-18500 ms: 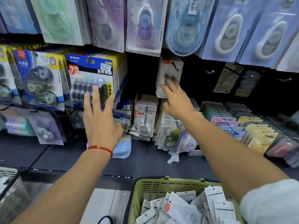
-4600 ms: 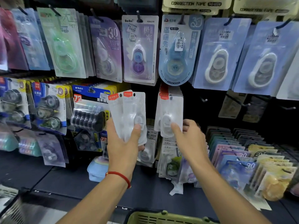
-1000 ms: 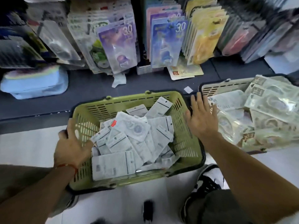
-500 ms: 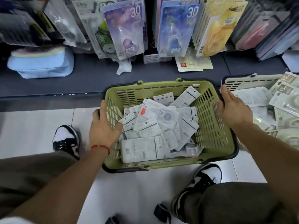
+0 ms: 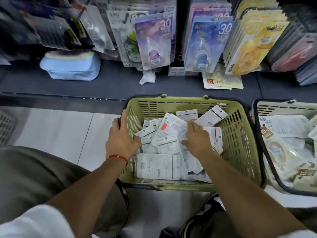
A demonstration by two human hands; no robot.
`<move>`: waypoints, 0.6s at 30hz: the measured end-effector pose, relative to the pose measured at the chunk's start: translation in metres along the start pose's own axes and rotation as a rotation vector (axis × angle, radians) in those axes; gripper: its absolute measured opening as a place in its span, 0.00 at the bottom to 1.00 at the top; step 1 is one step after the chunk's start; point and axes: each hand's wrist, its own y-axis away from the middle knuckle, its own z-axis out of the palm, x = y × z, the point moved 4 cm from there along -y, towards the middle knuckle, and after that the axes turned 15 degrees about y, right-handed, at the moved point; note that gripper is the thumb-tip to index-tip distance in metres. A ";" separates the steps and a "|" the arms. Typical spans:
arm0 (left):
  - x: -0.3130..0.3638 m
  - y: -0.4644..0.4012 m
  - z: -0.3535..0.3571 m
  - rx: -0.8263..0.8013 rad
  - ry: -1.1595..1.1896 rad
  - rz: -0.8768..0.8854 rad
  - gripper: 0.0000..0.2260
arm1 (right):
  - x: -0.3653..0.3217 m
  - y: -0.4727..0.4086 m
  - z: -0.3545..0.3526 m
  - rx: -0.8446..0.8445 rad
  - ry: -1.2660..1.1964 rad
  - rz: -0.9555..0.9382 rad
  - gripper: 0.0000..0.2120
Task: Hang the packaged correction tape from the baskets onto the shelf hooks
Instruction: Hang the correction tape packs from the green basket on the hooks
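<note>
A green basket [image 5: 240, 134] stands on the floor in front of me, heaped with several white correction tape packets [image 5: 157, 166], most lying back side up. My left hand [image 5: 120, 140], with a red string at the wrist, grips the basket's left rim, thumb inside and fingers outside. My right hand [image 5: 197, 140] is down inside the basket, its fingers spread flat on the packets in the middle of the heap. The shelf hooks are out of view above.
A second, pale basket [image 5: 274, 107] of larger packets sits to the right, touching the green one. Behind them runs a dark shelf ledge [image 5: 103, 86] with a blue pouch [image 5: 70, 66] and rows of upright tape packs [image 5: 154, 40]. A grey basket's corner [image 5: 6, 126] shows at far left.
My right hand has left the basket's right rim and dropped onto the packets inside. My left hand keeps its grip on the left rim. The view has shifted left.
</note>
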 end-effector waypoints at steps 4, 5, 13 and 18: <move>0.004 0.001 -0.001 -0.026 0.009 -0.032 0.44 | 0.010 0.011 -0.014 0.161 -0.042 0.134 0.45; 0.005 0.001 -0.002 -0.033 -0.014 -0.047 0.43 | 0.014 0.014 -0.021 0.180 -0.134 0.170 0.43; 0.081 0.013 0.007 -0.217 0.737 -0.120 0.21 | -0.037 0.047 -0.078 0.087 -1.109 -0.079 0.21; 0.053 0.018 -0.022 -0.152 1.019 -0.322 0.13 | -0.052 0.059 -0.057 0.050 -0.834 -0.102 0.15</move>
